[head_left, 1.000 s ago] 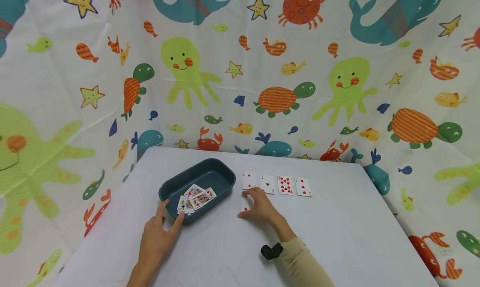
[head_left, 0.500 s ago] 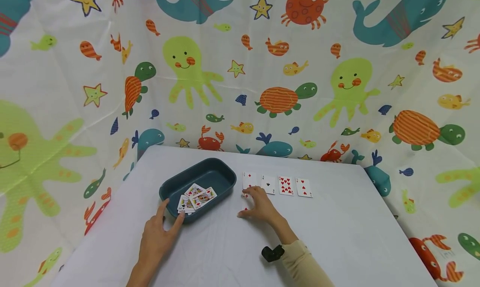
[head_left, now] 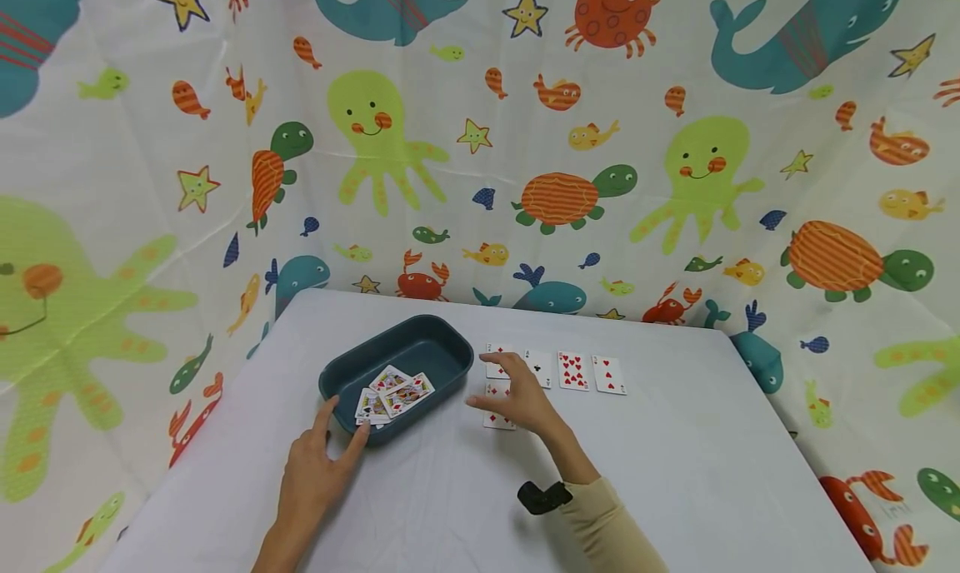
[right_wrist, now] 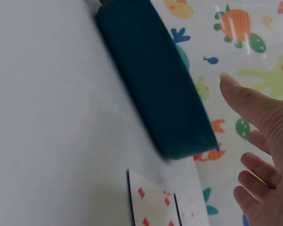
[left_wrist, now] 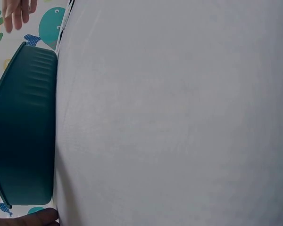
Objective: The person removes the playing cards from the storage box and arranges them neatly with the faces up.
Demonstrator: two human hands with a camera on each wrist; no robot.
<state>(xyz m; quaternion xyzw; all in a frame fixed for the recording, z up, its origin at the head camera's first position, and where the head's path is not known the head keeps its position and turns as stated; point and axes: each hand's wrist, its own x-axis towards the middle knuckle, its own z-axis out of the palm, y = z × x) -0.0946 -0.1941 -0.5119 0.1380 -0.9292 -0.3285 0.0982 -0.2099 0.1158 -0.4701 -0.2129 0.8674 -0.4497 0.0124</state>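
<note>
White-covered tabletop [head_left: 697, 473], pale, faint creases in the cover. Behind the tub [head_left: 433, 352] and off both its sides hangs a printed sheet [head_left: 450, 177]: octopuses, turtles, crabs, whales, fish and stars on white.

Left hand [head_left: 315, 469]: at the tub's near left end, thumb and index finger parted, fingers extended, tips touching the wall and rim; not curled round it. Right hand [head_left: 521, 394]: to the right of the tub, thumb and fingers spread well apart, holding nothing, over a diamonds card [head_left: 499, 421]. In the right wrist view thumb stands away, other fingers loosely bent.

Diamonds card lies face up, right of the tub, partly covered by that hand. Beyond it, also to the tub's right, a row of four cards [head_left: 564, 371], face up: diamonds nearest the tub, then clubs, then two hearts. Inside the tub, toward its near end, a loose overlapping heap of face cards [head_left: 401, 396].

Tub dark teal, oblong, rounded corners, lipped rim, smooth sides; ridged shading at one end in the left wrist view. Cards flat, thin, white-bordered. Beige sleeve [head_left: 611, 527] and a black wrist device [head_left: 544, 498] on the right arm, nearer the person than the tub.
</note>
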